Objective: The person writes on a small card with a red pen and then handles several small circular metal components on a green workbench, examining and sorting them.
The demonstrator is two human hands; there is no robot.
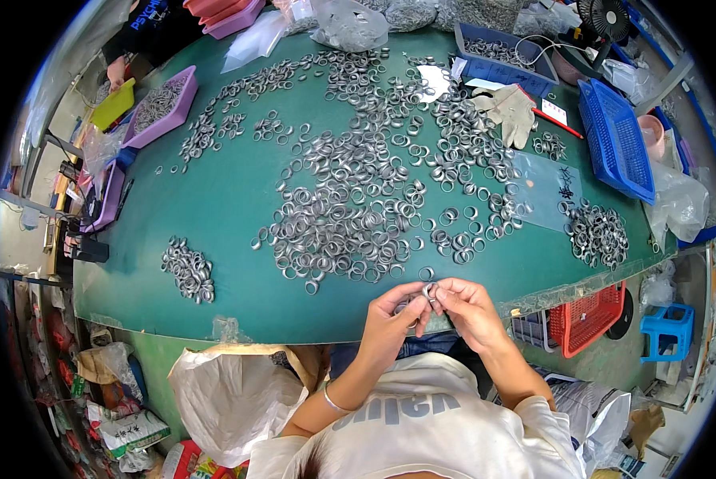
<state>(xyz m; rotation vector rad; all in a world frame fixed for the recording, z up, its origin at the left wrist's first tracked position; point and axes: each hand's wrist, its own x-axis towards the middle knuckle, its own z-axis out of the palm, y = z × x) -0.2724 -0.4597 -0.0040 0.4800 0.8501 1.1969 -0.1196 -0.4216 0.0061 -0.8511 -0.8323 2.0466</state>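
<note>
Small silvery metal ring (428, 292) pinched between both hands, just off the near edge of the green table (214, 199). Left hand (395, 313) curled nearly closed, fingertips on the ring, perhaps more rings tucked under them, too small to tell. Right hand (466, 307) likewise closed around the same ring from the other side. Broad heap of loose silvery metal rings (350, 207) just beyond. Smaller ring cluster (188, 270) to the left, another (597, 233) to the right. Pale work glove (510, 112) and blue plastic basket (613, 140) farther back.
</note>
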